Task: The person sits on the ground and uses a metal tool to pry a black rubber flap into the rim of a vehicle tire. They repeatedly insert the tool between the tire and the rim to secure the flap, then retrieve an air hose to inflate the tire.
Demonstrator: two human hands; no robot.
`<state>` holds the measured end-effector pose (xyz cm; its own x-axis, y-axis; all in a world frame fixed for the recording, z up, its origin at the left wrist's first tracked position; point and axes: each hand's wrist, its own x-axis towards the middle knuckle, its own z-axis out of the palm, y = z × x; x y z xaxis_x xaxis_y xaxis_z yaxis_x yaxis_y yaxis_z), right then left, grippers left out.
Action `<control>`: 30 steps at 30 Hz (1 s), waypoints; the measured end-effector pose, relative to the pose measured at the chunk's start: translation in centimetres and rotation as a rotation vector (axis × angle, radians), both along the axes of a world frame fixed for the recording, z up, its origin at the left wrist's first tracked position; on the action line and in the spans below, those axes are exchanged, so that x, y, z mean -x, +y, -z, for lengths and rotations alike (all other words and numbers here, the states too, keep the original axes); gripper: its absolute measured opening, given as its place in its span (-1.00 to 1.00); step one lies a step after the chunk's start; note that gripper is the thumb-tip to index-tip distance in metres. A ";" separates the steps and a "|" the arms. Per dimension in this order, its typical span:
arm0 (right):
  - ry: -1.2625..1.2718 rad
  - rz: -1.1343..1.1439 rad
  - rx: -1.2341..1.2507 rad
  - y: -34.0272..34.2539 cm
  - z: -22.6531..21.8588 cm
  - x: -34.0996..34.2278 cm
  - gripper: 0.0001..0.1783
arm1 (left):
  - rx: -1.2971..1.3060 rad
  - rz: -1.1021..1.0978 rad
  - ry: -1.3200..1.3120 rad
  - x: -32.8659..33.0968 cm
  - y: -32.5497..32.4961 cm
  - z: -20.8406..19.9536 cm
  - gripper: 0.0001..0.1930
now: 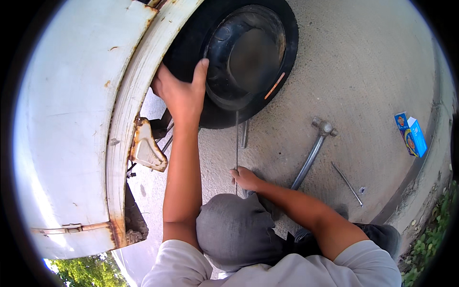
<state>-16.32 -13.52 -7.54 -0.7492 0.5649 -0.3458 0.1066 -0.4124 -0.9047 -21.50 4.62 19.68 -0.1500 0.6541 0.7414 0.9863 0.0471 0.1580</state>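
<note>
Black rubber is forming the tyre (186, 52), sitting just beside the white bodywork's (71, 119) curved edge; the left hand (181, 93) is spreading its thumb against it, fingers hidden, so I cannot tell whether they are gripping; the right hand (245, 179) is closing round a thin metal bar (237, 143), whose far end is reaching the rim's (220, 71) lower edge; bar placement is seemingly done; tyre and rim are apparently remaining joined; the hammer (310, 155) and second rod (347, 184) are lying unheld toward the kerb's (430, 172) edge.
</note>
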 end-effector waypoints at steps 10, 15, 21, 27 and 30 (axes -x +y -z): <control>-0.007 -0.047 -0.001 -0.3 -0.7 -1.4 -0.52 | 0.004 0.218 -1.228 5.8 -7.5 14.6 -0.22; 0.015 -0.026 -0.019 -0.6 -2.3 -0.4 -0.56 | 0.030 0.227 -1.139 8.0 -5.8 13.5 -0.29; 0.053 -0.247 -0.111 1.1 -4.7 -1.0 -0.52 | 0.161 0.269 -0.918 7.8 -5.3 8.7 -0.27; 0.174 -0.349 -0.010 1.3 -7.9 -2.0 -0.52 | 0.050 0.317 -0.888 6.6 -7.5 10.6 -0.02; 0.154 -0.333 -0.045 1.4 -7.3 -1.7 -0.51 | 0.024 0.269 -1.046 7.6 -6.9 13.4 -0.11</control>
<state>-14.64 -12.10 -0.25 -0.9361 0.2929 -0.1949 0.0894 -0.3377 -0.9370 -29.14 -2.31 6.24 -0.5504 0.7729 0.3158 0.3416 -0.1366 0.9299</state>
